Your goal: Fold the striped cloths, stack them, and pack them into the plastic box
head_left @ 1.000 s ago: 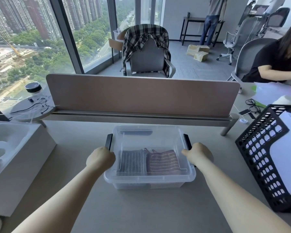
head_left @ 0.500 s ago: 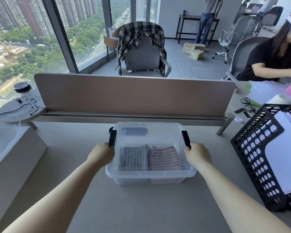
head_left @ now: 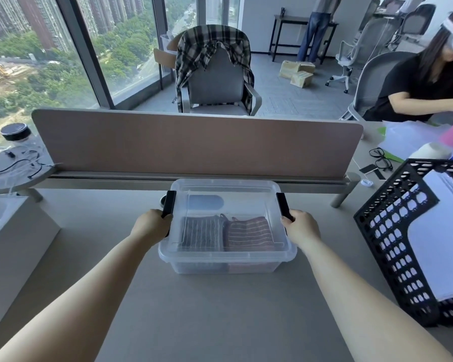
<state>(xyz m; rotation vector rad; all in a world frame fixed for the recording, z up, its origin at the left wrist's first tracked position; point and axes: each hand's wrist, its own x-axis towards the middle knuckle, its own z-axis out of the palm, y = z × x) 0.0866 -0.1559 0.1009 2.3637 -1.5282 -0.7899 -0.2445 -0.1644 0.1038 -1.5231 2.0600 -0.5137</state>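
step: prob latching lid (head_left: pixel 225 186) | L hand (head_left: pixel 152 225) curls on left latch (head_left: pixel 169 203), R hand (head_left: pixel 300 226) on right latch (head_left: pixel 283 205) | striped cloths (head_left: pixel 226 233) lie side by side inside plastic box (head_left: pixel 228 266), mid desk (head_left: pixel 220 314) | tip imo: press both evenly so lid seats flat

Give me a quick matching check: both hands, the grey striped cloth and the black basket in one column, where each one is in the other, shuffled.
Things:
1. left hand
2. right hand
3. grey striped cloth
4. black basket

Places:
A. right side of the desk, holding white papers
B. grips the right latch
C. inside the plastic box, left of the reddish striped cloth
D. grips the left latch

Pairs: 1-D, 2-B, 3-C, 4-A
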